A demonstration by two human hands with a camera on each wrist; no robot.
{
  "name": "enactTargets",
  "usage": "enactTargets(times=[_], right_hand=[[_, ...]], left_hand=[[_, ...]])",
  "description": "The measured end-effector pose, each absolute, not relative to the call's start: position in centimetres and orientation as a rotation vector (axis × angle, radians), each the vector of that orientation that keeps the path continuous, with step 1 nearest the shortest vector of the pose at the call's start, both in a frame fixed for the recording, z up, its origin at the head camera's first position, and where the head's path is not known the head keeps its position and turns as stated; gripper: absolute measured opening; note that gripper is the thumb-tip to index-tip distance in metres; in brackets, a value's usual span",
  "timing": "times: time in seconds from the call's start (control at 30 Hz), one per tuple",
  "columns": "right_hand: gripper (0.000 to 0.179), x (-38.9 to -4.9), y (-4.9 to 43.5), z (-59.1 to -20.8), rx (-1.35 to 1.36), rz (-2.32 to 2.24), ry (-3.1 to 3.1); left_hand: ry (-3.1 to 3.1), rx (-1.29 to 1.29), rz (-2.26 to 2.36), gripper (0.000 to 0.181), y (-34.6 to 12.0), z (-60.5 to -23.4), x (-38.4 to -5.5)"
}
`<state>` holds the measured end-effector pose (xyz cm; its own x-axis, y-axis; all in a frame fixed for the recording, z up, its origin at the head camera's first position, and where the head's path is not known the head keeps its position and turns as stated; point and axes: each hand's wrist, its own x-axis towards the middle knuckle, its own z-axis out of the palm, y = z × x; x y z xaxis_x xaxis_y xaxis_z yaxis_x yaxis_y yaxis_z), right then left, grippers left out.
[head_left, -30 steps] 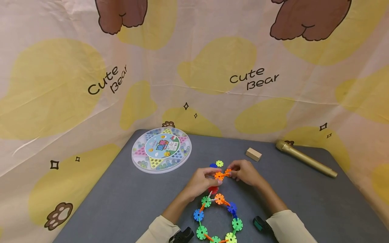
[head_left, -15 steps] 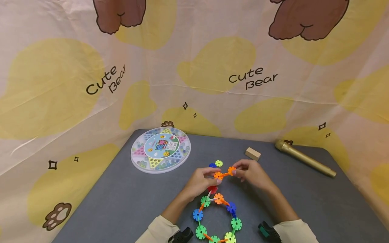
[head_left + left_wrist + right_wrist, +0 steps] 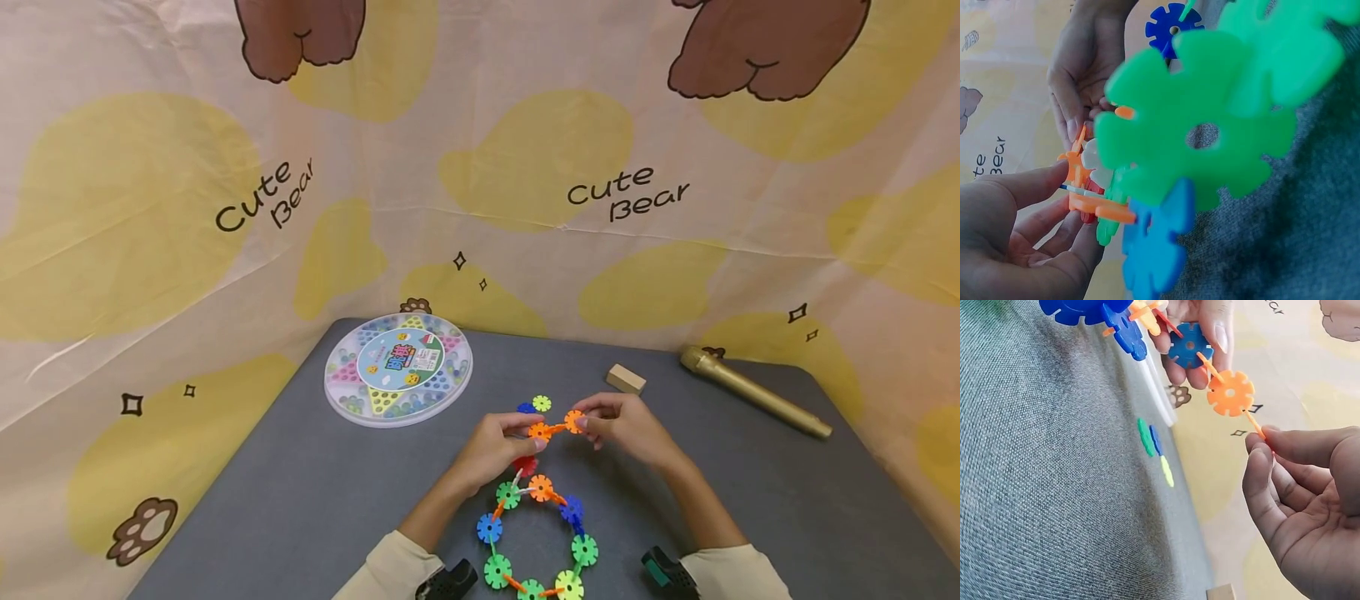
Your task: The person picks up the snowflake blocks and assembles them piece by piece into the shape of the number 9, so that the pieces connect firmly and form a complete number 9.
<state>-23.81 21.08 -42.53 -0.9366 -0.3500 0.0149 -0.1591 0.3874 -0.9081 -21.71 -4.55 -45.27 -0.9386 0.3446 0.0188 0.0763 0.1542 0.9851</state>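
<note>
Interlocking notched plastic discs form a ring (image 3: 497,572) on the table, with a red disc (image 3: 525,467) and further discs leading up to my left hand (image 3: 486,450). That hand grips the chain beside an orange disc (image 3: 539,432), fingers bent round it. A blue disc (image 3: 1190,345) lies against its fingers in the right wrist view. Another orange disc (image 3: 1230,394) sits turned crosswise between the two hands. My right hand (image 3: 628,429) pinches the end orange disc (image 3: 573,421) between thumb and forefinger. The left fingers partly hide the chain's middle.
Beyond the hands lie loose discs, a yellow-green one (image 3: 542,403) and a blue one (image 3: 527,408) among them. A round marble board game (image 3: 442,398) stands at back left. A wooden block (image 3: 626,379) and a gold microphone (image 3: 757,393) lie at back right.
My right hand has shifted a little to the right, and the end orange disc between its fingers shows more fully. The left hand has stayed nearly still on the chain.
</note>
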Motion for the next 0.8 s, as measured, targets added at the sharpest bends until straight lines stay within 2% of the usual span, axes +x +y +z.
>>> enactTargets(times=[0.5,0.8], right_hand=[[0.022,-23.90,21.17,-43.08,-0.521,-1.579,2.456],[0.025,-23.74,21.21,-43.12,-0.590,-1.556,2.451]], left_hand=[[2.201,0.415,1.888,0.039,-4.75,-45.36,-21.73],[2.163,0.432,1.906,0.039,-4.75,-45.43,-21.70]])
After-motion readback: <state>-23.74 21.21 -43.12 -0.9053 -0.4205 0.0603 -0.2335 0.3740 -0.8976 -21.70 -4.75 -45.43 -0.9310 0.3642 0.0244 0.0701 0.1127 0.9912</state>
